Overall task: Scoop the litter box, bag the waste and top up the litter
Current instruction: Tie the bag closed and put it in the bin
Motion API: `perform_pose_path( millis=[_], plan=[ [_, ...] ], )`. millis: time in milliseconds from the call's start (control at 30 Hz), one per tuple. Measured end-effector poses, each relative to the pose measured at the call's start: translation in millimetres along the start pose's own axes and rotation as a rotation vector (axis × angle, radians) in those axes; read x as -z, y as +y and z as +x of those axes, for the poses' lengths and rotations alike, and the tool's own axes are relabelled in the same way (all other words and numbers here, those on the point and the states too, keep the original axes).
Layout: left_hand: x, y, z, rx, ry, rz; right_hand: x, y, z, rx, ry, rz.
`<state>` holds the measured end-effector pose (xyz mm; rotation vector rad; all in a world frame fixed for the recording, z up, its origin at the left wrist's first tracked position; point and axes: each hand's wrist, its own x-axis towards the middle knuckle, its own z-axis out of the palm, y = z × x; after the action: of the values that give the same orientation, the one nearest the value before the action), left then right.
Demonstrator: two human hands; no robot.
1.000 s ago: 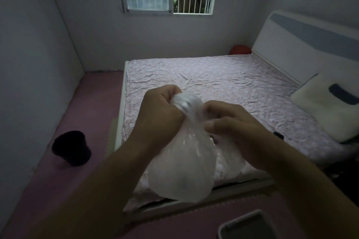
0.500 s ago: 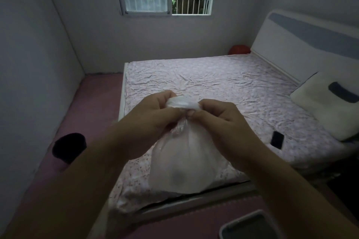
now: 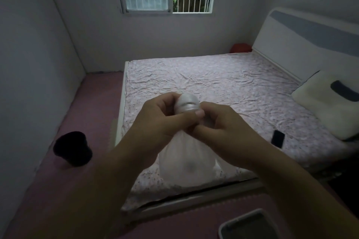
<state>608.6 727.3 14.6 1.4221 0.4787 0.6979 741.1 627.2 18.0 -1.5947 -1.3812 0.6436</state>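
Note:
A thin whitish plastic bag (image 3: pixel 186 163) hangs in front of me over the bed's foot, with a dark lump showing faintly through its lower part. Its neck is gathered into a bunch above my fingers. My left hand (image 3: pixel 161 120) pinches that gathered neck from the left, thumb across the front. From the right, my right hand (image 3: pixel 219 132) grips the same neck just below the bunch. The grey litter box (image 3: pixel 250 225) with a pale rim shows only a corner at the bottom right on the floor.
A bed (image 3: pixel 213 87) with a wrinkled pink sheet fills the middle, headboard and pillow (image 3: pixel 326 103) at right. A dark phone (image 3: pixel 277 138) lies near the bed's right edge. A black bin (image 3: pixel 72 148) stands on the pink floor at left, beside the wall.
Both hands have worked the bag's neck, twisting it tighter, so the bunched top now stands above my fingers. The bag has stayed in front of me.

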Motion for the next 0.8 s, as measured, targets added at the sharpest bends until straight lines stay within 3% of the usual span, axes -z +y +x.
perform_pose_path(
  millis=[200, 267, 367, 433, 567, 800],
  plan=[
    [-13, -5, 5, -0.073, 0.234, 0.102, 12, 0, -11, -0.061, -0.024, 0.045],
    [-14, -7, 8, -0.104, 0.324, 0.15, 16, 1, -14, -0.097, 0.031, 0.069],
    [-12, -11, 13, -0.084, 0.399, 0.132, 26, -2, -15, -0.11, 0.2, -0.121],
    [-12, -13, 14, -0.072, 0.387, 0.141, 29, -7, -13, -0.065, 0.287, -0.147],
    [-19, -13, 14, -0.105, 0.326, 0.179, 26, -13, -9, -0.005, 0.327, 0.079],
    [-11, -8, 16, -0.14, 0.072, 0.026, 30, -17, -5, -0.024, 0.154, 0.336]
  ],
)
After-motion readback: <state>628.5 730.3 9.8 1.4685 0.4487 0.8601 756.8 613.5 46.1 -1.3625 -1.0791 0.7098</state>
